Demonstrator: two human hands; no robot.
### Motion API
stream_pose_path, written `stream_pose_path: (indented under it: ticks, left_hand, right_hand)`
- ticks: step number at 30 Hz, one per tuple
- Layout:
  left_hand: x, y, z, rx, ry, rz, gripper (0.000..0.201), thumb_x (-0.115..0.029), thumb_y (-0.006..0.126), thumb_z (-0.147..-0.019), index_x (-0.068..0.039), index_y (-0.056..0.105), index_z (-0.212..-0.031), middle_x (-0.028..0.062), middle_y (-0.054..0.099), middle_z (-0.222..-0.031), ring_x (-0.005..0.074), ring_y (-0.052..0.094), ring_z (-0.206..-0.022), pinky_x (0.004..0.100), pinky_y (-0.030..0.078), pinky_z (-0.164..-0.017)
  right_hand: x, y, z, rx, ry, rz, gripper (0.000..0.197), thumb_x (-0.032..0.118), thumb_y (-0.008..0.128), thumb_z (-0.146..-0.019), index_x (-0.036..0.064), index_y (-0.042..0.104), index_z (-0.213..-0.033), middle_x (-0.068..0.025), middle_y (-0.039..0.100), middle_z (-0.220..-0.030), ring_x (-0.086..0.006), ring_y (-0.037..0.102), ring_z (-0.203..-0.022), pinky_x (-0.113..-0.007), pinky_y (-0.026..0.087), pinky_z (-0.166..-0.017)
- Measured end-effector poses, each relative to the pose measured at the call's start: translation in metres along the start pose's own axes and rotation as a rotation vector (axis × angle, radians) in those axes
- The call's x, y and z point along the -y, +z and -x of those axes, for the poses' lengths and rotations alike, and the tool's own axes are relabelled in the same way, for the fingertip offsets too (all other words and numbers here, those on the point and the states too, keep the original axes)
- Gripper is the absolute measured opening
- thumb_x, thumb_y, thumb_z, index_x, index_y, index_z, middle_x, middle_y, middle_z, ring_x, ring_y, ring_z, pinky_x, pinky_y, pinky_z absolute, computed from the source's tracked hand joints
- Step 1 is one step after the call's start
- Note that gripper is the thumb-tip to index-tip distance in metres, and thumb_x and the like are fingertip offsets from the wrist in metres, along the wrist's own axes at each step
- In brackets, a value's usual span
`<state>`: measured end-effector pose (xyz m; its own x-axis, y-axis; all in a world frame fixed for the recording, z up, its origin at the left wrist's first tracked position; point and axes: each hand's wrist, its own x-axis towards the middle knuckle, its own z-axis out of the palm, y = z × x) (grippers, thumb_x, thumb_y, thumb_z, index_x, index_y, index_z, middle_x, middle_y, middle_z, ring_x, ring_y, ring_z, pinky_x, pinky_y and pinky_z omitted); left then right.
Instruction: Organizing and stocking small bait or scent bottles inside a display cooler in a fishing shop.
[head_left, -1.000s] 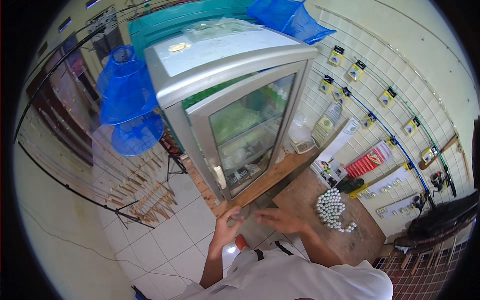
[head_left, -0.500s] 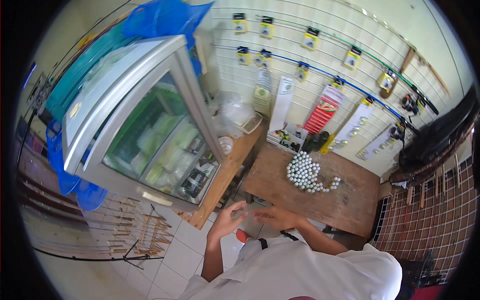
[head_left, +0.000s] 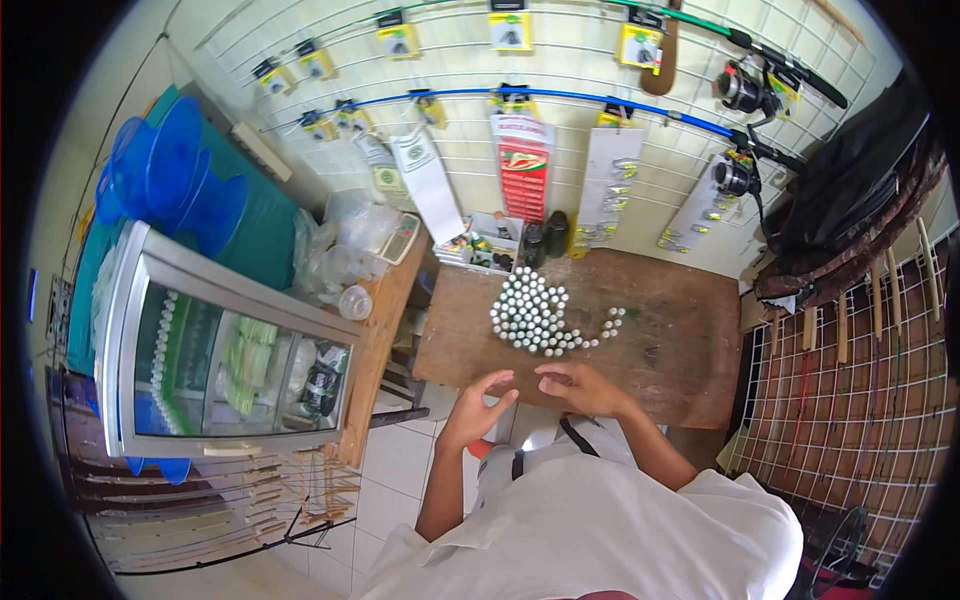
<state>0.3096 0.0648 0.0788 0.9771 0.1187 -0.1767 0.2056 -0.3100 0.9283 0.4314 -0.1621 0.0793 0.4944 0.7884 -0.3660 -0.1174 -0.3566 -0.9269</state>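
Note:
My left hand [head_left: 479, 408] hovers off the near edge of a brown wooden table [head_left: 680, 330], with its thumb and fingers apart and nothing in it. Facing it, my right hand [head_left: 580, 389] is at the table's front edge, empty, its fingers loosely stretched toward the left hand. A gap separates the two hands. Beyond them on the table stands a tight cluster of small round white-topped pieces [head_left: 530, 315], with a tail of several curving off to the right. Neither hand touches the cluster.
A glass-fronted cabinet [head_left: 235, 365] stands at left on a wooden bench [head_left: 385, 330]. At the table's back are a white box of small items [head_left: 485, 245] and dark jars [head_left: 545, 240]. Fishing rods with reels [head_left: 742, 90] and carded packets [head_left: 510, 28] hang on the wall grid.
The view has turned toward the table, so the cabinet now sits farther left. My hands, nearly overlapping before, are now apart and closer to the cluster in view.

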Motion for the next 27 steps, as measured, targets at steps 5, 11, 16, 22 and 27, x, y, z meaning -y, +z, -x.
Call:
stream_pose_path:
  ticks: [5,11,16,22,27]
  left_hand:
    - [0.016,0.054,-0.052,0.006,-0.019,0.016,0.038,-0.022,0.073,-0.094,0.000,0.066,-0.124,0.0137,0.073,-0.116,0.0223,0.068,-0.110,0.0355,0.052,-0.097]
    - [0.026,0.097,-0.106,-0.077,0.031,-0.130,0.034,-0.016,0.074,-0.089,-0.003,0.069,-0.120,0.0172,0.072,-0.108,0.0286,0.068,-0.104,0.0379,0.052,-0.091]
    - [0.057,0.127,-0.135,-0.091,-0.017,-0.160,0.034,-0.014,0.076,-0.086,-0.001,0.070,-0.117,0.0215,0.072,-0.110,0.0323,0.068,-0.106,0.0412,0.053,-0.090]
    - [0.090,0.159,-0.156,-0.127,0.023,-0.382,0.042,-0.009,0.073,-0.082,0.001,0.065,-0.123,0.0246,0.068,-0.116,0.0433,0.063,-0.108,0.0492,0.050,-0.095]
    - [0.092,0.166,-0.163,-0.066,-0.016,-0.392,0.064,-0.012,0.074,-0.080,-0.001,0.050,-0.138,0.0264,0.067,-0.112,0.0447,0.060,-0.109,0.0513,0.049,-0.094]
  right_hand:
    - [-0.027,-0.061,0.021,-0.235,0.011,0.160,0.039,0.026,0.068,-0.096,0.0016,0.067,-0.127,-0.0180,0.073,-0.117,-0.0241,0.070,-0.106,-0.037,0.055,-0.091]
    - [-0.049,-0.106,0.014,-0.344,0.088,0.272,0.034,0.015,0.072,-0.087,-0.0008,0.071,-0.117,-0.0210,0.075,-0.105,-0.0288,0.074,-0.098,-0.038,0.057,-0.089]
    - [-0.088,-0.120,-0.027,-0.376,0.050,0.369,0.029,0.012,0.071,-0.085,0.0007,0.073,-0.112,-0.0206,0.075,-0.101,-0.0299,0.074,-0.095,-0.038,0.057,-0.086]
    - [-0.135,-0.118,-0.093,-0.304,-0.015,0.577,0.027,0.007,0.069,-0.084,0.0021,0.073,-0.110,-0.0213,0.074,-0.095,-0.0331,0.074,-0.089,-0.040,0.058,-0.080]
    - [-0.145,-0.104,-0.114,-0.205,-0.080,0.717,0.029,0.000,0.062,-0.079,0.0026,0.072,-0.107,-0.0233,0.072,-0.093,-0.0429,0.069,-0.090,-0.048,0.057,-0.081]
